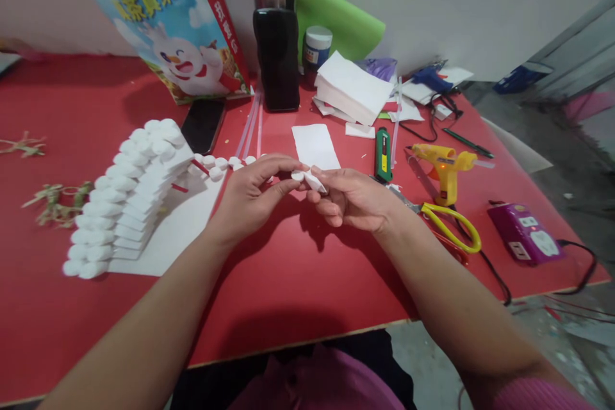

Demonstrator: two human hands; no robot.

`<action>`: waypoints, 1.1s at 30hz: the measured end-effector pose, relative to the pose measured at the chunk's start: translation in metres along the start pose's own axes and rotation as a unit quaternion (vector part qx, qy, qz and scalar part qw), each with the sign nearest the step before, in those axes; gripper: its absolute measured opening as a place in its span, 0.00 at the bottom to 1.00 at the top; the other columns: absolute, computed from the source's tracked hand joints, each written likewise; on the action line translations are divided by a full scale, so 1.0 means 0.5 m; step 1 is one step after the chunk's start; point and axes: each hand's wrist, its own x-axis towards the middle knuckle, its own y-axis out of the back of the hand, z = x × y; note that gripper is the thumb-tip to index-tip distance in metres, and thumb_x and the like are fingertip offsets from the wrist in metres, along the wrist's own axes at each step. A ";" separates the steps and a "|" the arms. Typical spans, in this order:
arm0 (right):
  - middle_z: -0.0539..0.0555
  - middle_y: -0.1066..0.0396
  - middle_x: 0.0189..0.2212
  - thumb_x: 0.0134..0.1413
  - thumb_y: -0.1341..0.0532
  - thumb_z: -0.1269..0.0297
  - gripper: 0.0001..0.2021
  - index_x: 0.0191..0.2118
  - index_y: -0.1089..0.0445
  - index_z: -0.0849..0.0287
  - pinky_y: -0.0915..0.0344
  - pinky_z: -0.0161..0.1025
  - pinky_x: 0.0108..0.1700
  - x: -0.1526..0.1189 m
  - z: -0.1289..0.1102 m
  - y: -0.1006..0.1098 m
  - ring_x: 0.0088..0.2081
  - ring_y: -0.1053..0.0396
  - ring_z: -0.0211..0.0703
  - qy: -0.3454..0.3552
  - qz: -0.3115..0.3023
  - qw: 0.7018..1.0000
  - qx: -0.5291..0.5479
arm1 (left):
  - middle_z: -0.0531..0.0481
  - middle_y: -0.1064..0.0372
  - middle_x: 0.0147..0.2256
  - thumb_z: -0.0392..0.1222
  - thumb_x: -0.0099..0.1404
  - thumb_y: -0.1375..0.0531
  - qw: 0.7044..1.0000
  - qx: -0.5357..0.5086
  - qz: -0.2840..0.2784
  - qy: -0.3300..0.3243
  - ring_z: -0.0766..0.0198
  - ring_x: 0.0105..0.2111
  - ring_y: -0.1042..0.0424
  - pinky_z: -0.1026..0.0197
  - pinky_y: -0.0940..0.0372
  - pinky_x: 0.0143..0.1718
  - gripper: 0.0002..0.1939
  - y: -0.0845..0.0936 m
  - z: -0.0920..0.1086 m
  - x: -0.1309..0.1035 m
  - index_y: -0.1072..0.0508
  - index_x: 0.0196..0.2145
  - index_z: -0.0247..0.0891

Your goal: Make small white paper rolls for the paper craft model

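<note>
Left hand (250, 194) and right hand (353, 197) both pinch a white paper piece (315, 182) — light, soft, easily creased, I judge; best held by its ends.

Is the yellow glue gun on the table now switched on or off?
On, it appears: an orange light glows on the glue gun.
</note>
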 end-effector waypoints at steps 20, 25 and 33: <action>0.56 0.18 0.30 0.45 0.21 0.59 0.16 0.33 0.22 0.64 0.27 0.29 0.20 -0.005 0.005 -0.006 0.20 0.26 0.34 0.097 0.109 0.984 -0.101 | 0.46 0.18 0.40 0.41 0.69 0.34 0.999 0.018 0.006 0.030 0.57 0.39 0.21 0.55 0.28 0.44 0.08 -0.004 0.005 0.000 0.16 0.44 0.42; 0.53 0.21 0.27 0.43 0.20 0.56 0.18 0.34 0.22 0.62 0.25 0.32 0.22 -0.006 0.008 -0.015 0.22 0.25 0.37 0.158 0.143 0.966 -0.146 | 0.46 0.19 0.40 0.42 0.70 0.34 0.999 0.024 0.006 0.046 0.57 0.39 0.22 0.54 0.28 0.44 0.08 -0.004 0.007 0.000 0.16 0.43 0.42; 0.53 0.20 0.29 0.44 0.20 0.50 0.21 0.34 0.22 0.62 0.24 0.33 0.23 -0.009 0.009 -0.017 0.22 0.24 0.37 0.176 0.148 0.953 -0.194 | 0.46 0.19 0.39 0.42 0.70 0.35 0.998 0.031 -0.012 0.048 0.58 0.39 0.23 0.55 0.29 0.43 0.08 -0.005 0.010 0.001 0.16 0.43 0.40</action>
